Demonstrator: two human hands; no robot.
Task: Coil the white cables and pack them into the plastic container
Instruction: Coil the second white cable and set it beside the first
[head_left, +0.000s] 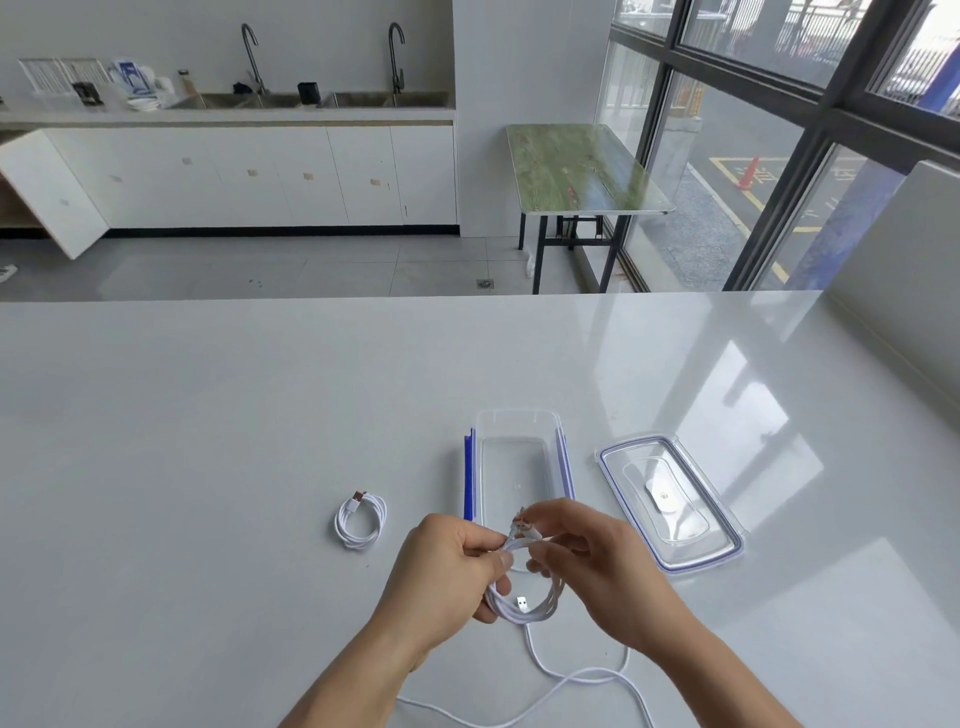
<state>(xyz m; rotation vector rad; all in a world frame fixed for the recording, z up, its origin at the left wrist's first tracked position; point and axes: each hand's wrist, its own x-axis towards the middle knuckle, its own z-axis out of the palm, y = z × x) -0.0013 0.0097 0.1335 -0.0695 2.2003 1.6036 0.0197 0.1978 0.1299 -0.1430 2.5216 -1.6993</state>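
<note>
My left hand (447, 566) pinches the gathered loops of the white cable (524, 608), my right hand (587, 551) grips its plug end above the counter (208, 415); loose tail trails nearest me. Light, limp, springy: loops likely unwind unless pinched where they cross. Beyond, the plastic container (519, 467) stands open and empty, a coiled cable (360, 521) lying left.

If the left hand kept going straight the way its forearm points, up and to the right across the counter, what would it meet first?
Probably the right hand, almost at once: the left hand holds the same cable coil. Beyond lies the open plastic container. Height above the counter is unclear.
</note>
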